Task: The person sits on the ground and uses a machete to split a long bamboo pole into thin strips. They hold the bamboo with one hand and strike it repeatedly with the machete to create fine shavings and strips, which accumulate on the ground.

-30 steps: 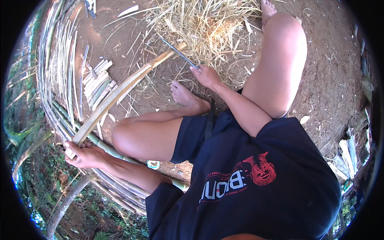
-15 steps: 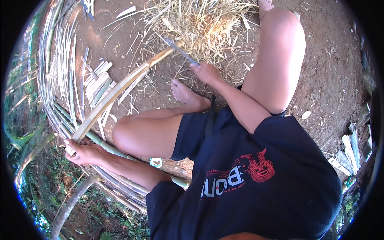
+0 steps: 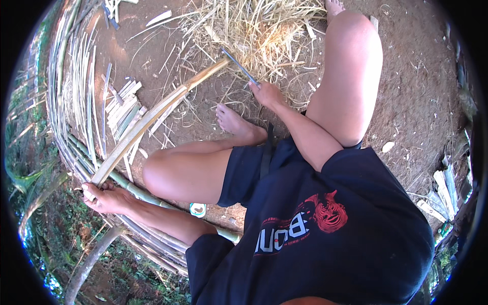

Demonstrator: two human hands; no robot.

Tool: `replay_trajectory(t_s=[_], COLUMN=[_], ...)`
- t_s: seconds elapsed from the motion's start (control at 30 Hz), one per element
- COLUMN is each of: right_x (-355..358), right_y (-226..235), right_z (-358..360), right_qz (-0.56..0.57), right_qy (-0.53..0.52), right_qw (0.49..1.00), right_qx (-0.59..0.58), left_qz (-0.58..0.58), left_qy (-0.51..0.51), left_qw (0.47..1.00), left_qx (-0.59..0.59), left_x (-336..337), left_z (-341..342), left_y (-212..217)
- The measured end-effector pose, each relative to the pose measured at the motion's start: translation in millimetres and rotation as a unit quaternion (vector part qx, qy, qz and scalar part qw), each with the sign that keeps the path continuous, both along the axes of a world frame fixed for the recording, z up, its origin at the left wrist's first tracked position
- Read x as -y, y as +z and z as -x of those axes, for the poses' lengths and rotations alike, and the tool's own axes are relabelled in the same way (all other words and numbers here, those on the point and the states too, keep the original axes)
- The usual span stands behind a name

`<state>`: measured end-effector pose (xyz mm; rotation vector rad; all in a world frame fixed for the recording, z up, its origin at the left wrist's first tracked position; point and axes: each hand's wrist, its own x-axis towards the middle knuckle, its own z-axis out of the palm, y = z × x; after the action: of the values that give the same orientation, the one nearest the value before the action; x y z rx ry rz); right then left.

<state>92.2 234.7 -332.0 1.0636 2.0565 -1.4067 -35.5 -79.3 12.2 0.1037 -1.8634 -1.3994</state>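
A long split bamboo strip (image 3: 152, 116) slants across the left of the view, pale along its length and browner toward the far end. My left hand (image 3: 105, 197) is closed round its near end, out at the left. In my right hand (image 3: 266, 93), fingers wrapped round a handle that they mostly hide, is a knife (image 3: 241, 66). The narrow blade points away and to the left, and its tip part meets or crosses the strip's far end. Whether the edge bites into the bamboo I cannot tell.
A heap of thin shavings (image 3: 264, 30) lies beyond the knife. Cut bamboo pieces (image 3: 122, 112) and long thin strips (image 3: 87, 86) lie at left. Bamboo poles (image 3: 137, 189) run along the ground's edge, above greenery. Split pieces (image 3: 443, 190) sit at far right. My bent legs frame the middle.
The knife has turned so that its blade looks thinner, and my right hand has shifted slightly right. My left hand has rolled a little round the strip's near end.
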Motion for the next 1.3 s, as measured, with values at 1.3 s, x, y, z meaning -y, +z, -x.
replay_trajectory(t_s=[1.3], right_x=[6], right_y=[13], right_z=[-6], right_qz=[0.035], right_qy=[0.04], right_qw=[0.998], right_qx=[-0.016], left_qz=[0.058], left_qy=[-0.045], left_qw=[0.997], left_qx=[-0.036], left_x=[56], left_z=[-10], left_y=[8])
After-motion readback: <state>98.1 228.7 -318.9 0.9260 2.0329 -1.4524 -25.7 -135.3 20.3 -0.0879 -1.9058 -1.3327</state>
